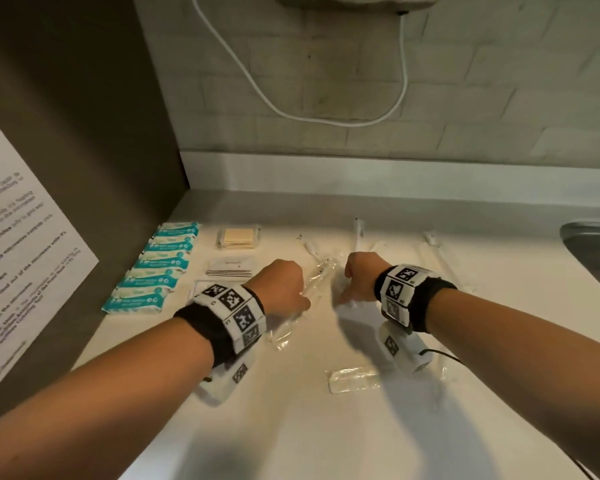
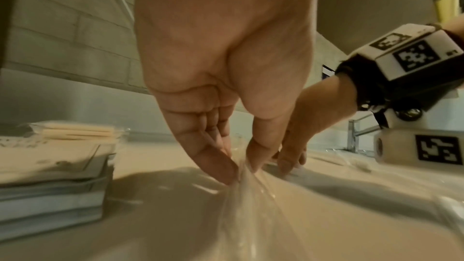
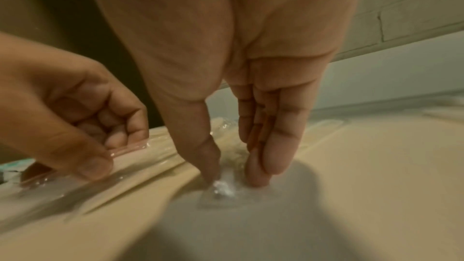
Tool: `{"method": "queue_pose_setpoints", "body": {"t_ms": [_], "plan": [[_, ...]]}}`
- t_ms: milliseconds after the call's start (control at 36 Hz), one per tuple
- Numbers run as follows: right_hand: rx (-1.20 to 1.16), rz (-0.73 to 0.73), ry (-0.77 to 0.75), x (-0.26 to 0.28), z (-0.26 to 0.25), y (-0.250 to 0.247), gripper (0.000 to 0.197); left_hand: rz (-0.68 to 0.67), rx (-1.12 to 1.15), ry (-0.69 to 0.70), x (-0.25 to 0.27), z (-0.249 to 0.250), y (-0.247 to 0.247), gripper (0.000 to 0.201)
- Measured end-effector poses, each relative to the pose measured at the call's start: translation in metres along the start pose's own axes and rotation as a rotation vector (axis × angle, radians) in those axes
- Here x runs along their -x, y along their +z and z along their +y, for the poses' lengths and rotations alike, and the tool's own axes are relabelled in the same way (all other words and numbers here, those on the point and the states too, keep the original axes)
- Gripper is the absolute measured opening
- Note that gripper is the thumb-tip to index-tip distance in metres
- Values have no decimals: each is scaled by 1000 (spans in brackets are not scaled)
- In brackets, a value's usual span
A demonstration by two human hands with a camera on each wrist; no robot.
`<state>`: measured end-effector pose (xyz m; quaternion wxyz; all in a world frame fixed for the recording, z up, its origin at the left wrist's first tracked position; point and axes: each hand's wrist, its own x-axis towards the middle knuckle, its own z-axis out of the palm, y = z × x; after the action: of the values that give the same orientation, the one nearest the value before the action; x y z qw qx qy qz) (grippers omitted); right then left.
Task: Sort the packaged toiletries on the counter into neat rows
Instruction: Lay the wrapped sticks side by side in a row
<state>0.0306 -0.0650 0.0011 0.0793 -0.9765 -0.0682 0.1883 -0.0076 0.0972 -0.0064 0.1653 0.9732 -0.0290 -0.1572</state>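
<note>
**Two hands on clear wrappers at mid-counter**

My left hand [image 1: 284,289] pinches a long clear sleeve [image 1: 297,306] between thumb and fingertips. Its long axis runs from near me away toward the wall, leaning slightly right. My right hand [image 1: 359,277] pinches a small crumpled clear packet [image 3: 220,190] against the counter [image 1: 326,427], thumb on one side, straight fingers on the other. Only the right wrist view shows that packet; the head view hides it under my knuckles. The left wrist view alone shows the stacked sachets [image 2: 50,186] edge-on. Farther left, teal packets [image 1: 156,268] lie in a column beside the side panel. A loose clear packet [image 1: 352,379] sits nearer me.
</note>
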Motion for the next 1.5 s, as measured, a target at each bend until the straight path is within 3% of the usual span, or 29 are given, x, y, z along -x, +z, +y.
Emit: {"method": "queue_pose_setpoints", "body": {"t_ms": [111, 222, 333, 444, 555, 694, 861, 1028, 1139, 1333, 1416, 1500], "plan": [[-68, 16, -10, 0, 10, -4, 58, 48, 94, -43, -6, -4, -6, 28], [-123, 78, -23, 3, 26, -17, 48, 129, 218, -124, -15, 1, -8, 22], [-170, 115, -3, 5, 47, -34, 39, 85, 356, -213, -27, 18, -1, 35], [-232, 130, 30, 6, 68, -41, 45, 22, 457, -206, -35, 38, 11, 50], [-254, 157, 52, 7, 86, -39, 44, 8, 323, -149, -42, 49, 25, 62], [-266, 159, 59, 10, 100, -35, 32, 83, 144, -188, -51, 53, 27, 34], [-353, 190, 61, 14, 118, -33, 25, 81, 170, -240, -55, 57, 19, 29], [-435, 181, 109, 17, 141, -36, 29, 221, 431, -124, -67, 91, 7, 27], [-461, 173, 154, 19, 158, -38, 29, 171, 502, -43, -76, 133, 13, 30], [-419, 143, 218, 22, 179, -39, 34, 81, 416, -84, -90, 161, 48, 39], [-386, 92, 214, 28, 181, -34, 41, 116, 387, -91, -95, 161, 47, 38], [-334, 35, 204, 36, 179, -21, 61, 236, 348, -106, -106, 155, 34, 48]]}}
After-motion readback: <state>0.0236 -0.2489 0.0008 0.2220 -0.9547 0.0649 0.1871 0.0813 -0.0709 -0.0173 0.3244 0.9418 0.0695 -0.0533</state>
